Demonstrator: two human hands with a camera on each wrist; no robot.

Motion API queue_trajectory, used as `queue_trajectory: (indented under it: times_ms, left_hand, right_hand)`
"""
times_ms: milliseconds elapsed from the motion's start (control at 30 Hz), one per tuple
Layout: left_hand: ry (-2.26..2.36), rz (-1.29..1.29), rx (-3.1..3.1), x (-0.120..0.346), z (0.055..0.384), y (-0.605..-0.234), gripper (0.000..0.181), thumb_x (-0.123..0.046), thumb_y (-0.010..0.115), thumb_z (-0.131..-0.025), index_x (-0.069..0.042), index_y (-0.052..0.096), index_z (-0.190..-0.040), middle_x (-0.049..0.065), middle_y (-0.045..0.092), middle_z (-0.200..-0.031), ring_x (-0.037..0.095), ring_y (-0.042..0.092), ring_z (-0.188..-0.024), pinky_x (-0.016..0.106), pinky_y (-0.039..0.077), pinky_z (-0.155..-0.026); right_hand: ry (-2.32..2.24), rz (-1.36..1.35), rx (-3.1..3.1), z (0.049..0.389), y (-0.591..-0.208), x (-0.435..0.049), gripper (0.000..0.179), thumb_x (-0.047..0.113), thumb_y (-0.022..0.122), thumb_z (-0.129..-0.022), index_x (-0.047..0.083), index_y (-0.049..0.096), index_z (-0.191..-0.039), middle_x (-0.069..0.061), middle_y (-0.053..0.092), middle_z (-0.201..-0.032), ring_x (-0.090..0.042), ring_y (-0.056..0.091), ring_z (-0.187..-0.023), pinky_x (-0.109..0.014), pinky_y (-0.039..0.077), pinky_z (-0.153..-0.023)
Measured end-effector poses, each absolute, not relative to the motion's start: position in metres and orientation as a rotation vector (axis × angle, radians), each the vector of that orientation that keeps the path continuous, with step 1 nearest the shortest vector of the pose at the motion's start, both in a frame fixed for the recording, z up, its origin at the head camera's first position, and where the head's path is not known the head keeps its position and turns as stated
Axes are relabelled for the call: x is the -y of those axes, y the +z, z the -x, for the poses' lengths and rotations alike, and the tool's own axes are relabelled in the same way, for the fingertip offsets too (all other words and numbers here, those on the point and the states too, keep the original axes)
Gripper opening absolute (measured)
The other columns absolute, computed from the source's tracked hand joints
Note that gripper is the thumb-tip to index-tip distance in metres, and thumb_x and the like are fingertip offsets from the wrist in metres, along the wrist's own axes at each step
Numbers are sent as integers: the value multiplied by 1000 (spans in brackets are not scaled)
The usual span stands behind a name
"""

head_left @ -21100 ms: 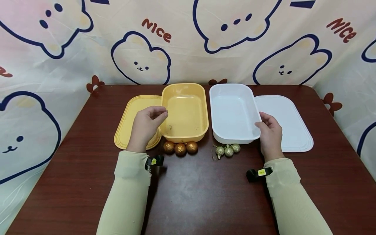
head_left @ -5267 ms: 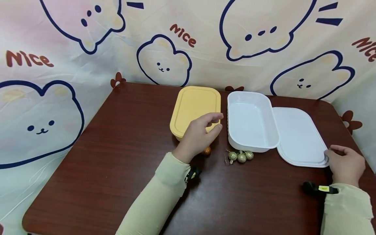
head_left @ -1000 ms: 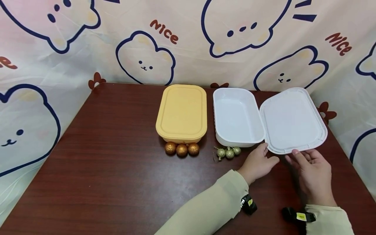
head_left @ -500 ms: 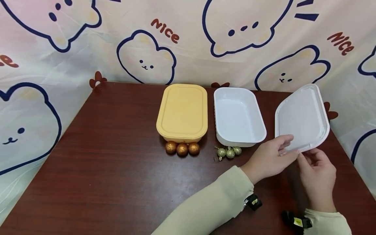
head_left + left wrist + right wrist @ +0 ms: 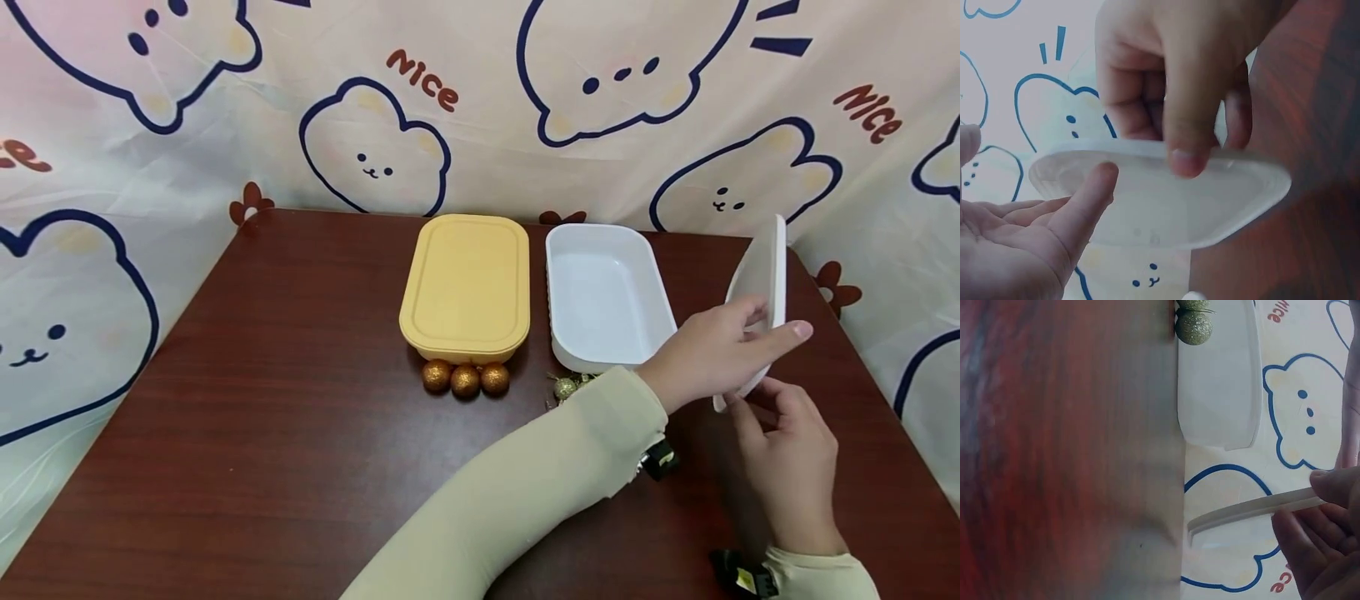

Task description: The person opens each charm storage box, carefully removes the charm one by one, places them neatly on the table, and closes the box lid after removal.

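Observation:
A white lid (image 5: 763,262) stands nearly on edge, raised off the table to the right of the white container (image 5: 611,300). My right hand (image 5: 795,467) pinches its lower near edge between thumb and fingers, as the lid (image 5: 1166,219) also shows in the left wrist view. My left hand (image 5: 705,354) is at the lid's near side, thumb stretched past the edge and fingers by the left face. Whether those fingers bear any weight, I cannot tell. Inside the white container nothing shows.
A yellow box with its yellow lid (image 5: 468,283) on stands left of the white container. Three copper glitter balls (image 5: 465,381) lie in front of it. Small pale-gold balls (image 5: 564,388) sit before the white container, partly behind my left sleeve (image 5: 525,475). A printed curtain (image 5: 480,50) hangs behind the table.
The yellow lid went from the table onto the yellow box. Over the last second the white lid tilted from nearly flat to nearly upright, and my left hand moved right and up to it.

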State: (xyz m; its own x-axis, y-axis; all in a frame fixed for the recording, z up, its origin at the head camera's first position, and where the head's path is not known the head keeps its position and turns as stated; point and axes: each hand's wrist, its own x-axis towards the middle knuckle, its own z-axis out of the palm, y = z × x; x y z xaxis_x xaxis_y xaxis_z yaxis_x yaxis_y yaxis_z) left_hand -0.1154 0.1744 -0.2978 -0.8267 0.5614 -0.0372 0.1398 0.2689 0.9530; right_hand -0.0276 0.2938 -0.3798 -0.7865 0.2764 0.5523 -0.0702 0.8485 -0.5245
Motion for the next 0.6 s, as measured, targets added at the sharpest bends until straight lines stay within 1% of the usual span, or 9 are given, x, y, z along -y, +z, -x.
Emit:
queue_trajectory:
  times_ms: [67, 133, 167, 233, 300, 367, 433, 533, 600]
  left_hand:
    - [1545, -638, -2214, -172, 119, -296, 35, -42, 61, -100, -28, 58, -132, -14, 63, -125, -1, 61, -98, 21, 54, -74]
    - [1493, -648, -2268, -170, 122, -294, 35, -39, 60, -101, -27, 57, -133, -13, 65, -123, -2, 61, -96, 18, 54, -76]
    - [1461, -659, -2302, -169, 124, -293, 32, -37, 60, -101, -25, 57, -130, -13, 66, -118, -3, 61, -92, 16, 53, -75]
    - [1412, -673, -2359, -166, 128, -293, 24, -35, 59, -102, -23, 57, -122, -12, 67, -105, -2, 61, -84, 14, 50, -72]
    - [1368, -676, -2411, -164, 130, -293, 19, -34, 60, -101, -22, 55, -116, -11, 64, -93, 0, 59, -78, 13, 47, -68]
    - [1336, -677, -2450, -163, 132, -295, 23, -33, 61, -101, -22, 53, -119, -10, 63, -94, 1, 58, -76, 13, 46, -66]
    - [1335, -668, -2453, -162, 132, -298, 34, -31, 63, -100, -22, 51, -131, -11, 64, -106, 0, 58, -80, 12, 47, -70]
    - [1385, -644, -2420, -160, 131, -303, 55, -26, 63, -100, -24, 39, -149, -11, 61, -128, -1, 61, -92, 15, 52, -76]
    - [1450, -629, -2377, -158, 129, -307, 57, -22, 61, -101, -25, 37, -152, -10, 60, -133, 1, 63, -97, 19, 55, -77]
  right_hand:
    - [677, 103, 2398, 27, -379, -292, 28, -1, 77, -84, -7, 67, -110, -20, 66, -102, 18, 54, -88, 4, 29, -79]
    - [650, 61, 2420, 26, -379, -292, 29, -3, 78, -83, -7, 67, -109, -20, 66, -102, -3, 65, -89, 3, 28, -79]
    - [639, 41, 2430, 26, -379, -291, 29, -3, 78, -83, -7, 67, -109, -19, 65, -101, -14, 68, -88, 3, 28, -79]
    - [618, 2, 2449, 25, -378, -291, 29, -4, 79, -82, -6, 67, -109, -19, 65, -100, -35, 66, -86, 2, 28, -78]
    - [587, -49, 2462, 24, -378, -291, 30, -5, 80, -80, -6, 67, -108, -19, 64, -98, -35, 65, -85, -1, 31, -75]
    - [552, -101, 2469, 23, -377, -290, 32, -6, 81, -78, -6, 67, -107, -19, 64, -96, -33, 63, -82, -6, 34, -73]
    - [518, -143, 2476, 22, -377, -290, 34, -6, 83, -75, -6, 66, -105, -18, 63, -94, -31, 62, -79, -10, 36, -69]
    - [492, -201, 2463, 21, -378, -290, 35, -8, 84, -72, -6, 67, -103, -17, 63, -93, -28, 59, -75, -12, 38, -65]
    - [484, -219, 2441, 21, -378, -291, 36, -9, 85, -70, -5, 68, -102, -17, 63, -92, -26, 58, -73, -13, 38, -63]
